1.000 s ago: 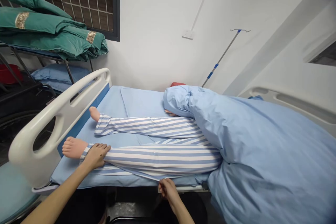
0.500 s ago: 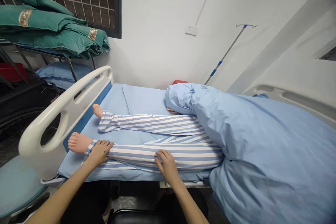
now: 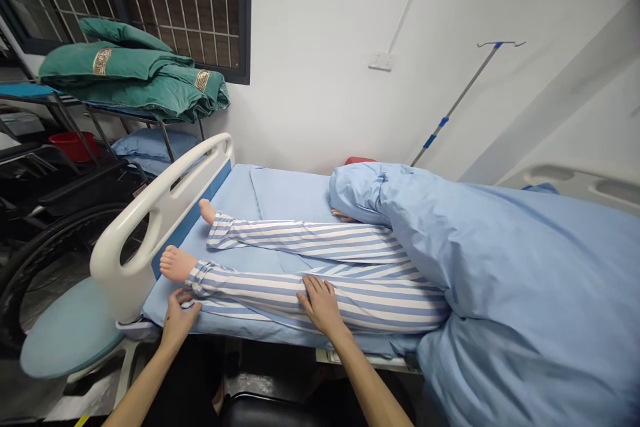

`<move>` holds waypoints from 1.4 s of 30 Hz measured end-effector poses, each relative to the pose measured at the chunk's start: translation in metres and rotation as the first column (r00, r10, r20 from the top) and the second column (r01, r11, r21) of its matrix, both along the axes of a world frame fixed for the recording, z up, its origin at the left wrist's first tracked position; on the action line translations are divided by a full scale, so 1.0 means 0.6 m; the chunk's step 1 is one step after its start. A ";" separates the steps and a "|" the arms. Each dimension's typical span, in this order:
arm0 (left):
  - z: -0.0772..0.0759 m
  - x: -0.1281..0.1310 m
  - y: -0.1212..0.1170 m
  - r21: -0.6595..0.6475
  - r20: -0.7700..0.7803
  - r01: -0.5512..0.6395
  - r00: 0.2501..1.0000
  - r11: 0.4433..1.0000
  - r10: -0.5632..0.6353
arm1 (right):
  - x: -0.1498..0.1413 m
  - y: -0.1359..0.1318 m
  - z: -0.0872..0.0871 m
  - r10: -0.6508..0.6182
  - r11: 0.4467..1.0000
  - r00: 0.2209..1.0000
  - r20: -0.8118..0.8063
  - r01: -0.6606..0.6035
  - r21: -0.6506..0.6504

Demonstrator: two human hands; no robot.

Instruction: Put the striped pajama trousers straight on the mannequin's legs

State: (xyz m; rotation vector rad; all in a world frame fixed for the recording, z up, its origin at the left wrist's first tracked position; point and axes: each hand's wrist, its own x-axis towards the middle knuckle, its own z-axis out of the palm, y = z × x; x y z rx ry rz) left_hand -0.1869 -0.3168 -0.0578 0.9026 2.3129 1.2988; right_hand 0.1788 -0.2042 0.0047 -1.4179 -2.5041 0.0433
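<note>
A nursing manikin lies on the bed in blue-and-white striped pyjamas, its bare feet toward the left. My right hand (image 3: 320, 305) rests flat on the near trouser leg (image 3: 250, 293), fingers spread. My left hand (image 3: 179, 319) is just below the near trouser cuff (image 3: 200, 278), fingers apart, touching the blue bed sheet (image 3: 173, 303) and holding nothing. The near foot (image 3: 176, 263) and far foot (image 3: 207, 211) are bare. A pale blue duvet (image 3: 500, 267) hides the manikin's upper body and head.
A white bed end rail (image 3: 150, 227) stands at the left, with a teal stool (image 3: 70, 327) and a wheelchair wheel (image 3: 50, 273) beyond it. Green quilts (image 3: 130, 77) lie on a metal rack. An IV pole (image 3: 460, 100) leans behind the bed.
My left hand has slid off the trouser cuff down onto the sheet. The right hand has moved slightly along the trouser leg. The whole view has shifted, showing more of the left side.
</note>
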 end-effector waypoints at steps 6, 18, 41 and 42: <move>0.036 -0.011 0.016 -0.138 -0.013 0.217 0.975 0.966 -0.221 | 0.002 0.002 0.004 0.006 0.999 1.000 -0.018 -0.007 -0.031; 0.017 -0.066 -0.009 0.032 0.194 0.131 0.972 0.991 -0.135 | -0.105 0.000 0.033 0.116 0.992 0.975 -0.188 -0.122 -0.017; 0.046 -0.069 0.007 0.172 0.567 0.214 0.777 0.962 -0.274 | -0.462 0.051 0.023 0.384 0.775 0.896 -0.224 -0.444 -0.449; 0.043 -0.071 0.006 0.174 0.565 0.208 0.779 0.963 -0.270 | -0.463 0.050 0.022 0.367 0.795 0.905 -0.216 -0.425 -0.432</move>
